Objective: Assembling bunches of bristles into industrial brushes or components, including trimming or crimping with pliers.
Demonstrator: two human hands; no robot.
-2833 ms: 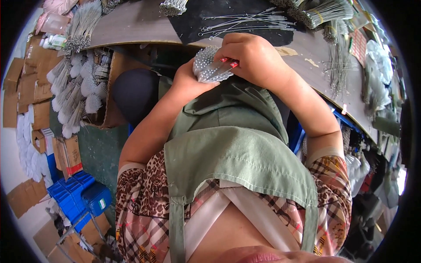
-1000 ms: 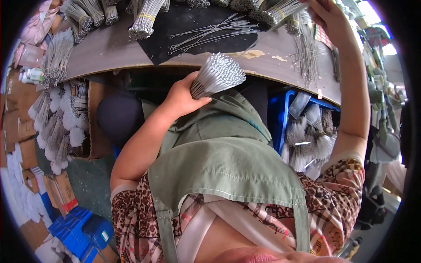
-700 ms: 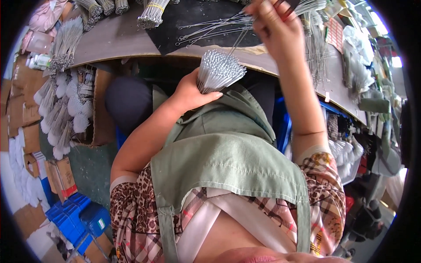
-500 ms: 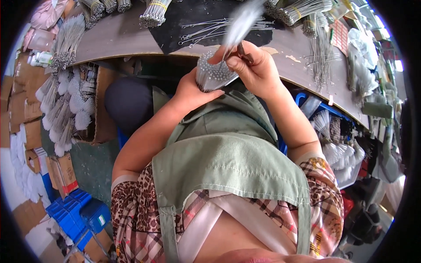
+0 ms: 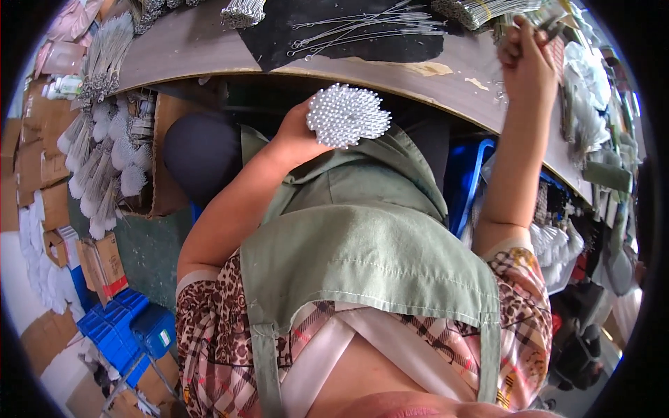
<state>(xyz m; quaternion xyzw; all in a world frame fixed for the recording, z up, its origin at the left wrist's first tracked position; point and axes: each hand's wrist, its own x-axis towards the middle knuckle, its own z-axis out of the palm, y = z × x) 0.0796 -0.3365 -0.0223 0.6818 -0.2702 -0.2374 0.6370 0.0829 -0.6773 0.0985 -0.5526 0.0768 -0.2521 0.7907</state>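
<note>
Silver bundle (image 5: 348, 117) of thin rods, tips facing up, sits over the apron (image 5: 376, 244), the left hand (image 5: 297, 137) wrapped around its side. The right hand (image 5: 527, 61) is raised over the desk (image 5: 191, 50), fingers curled; whether it pinches anything, I cannot tell. Looped wires (image 5: 369, 29) lie on a black sheet (image 5: 275, 43).
</note>
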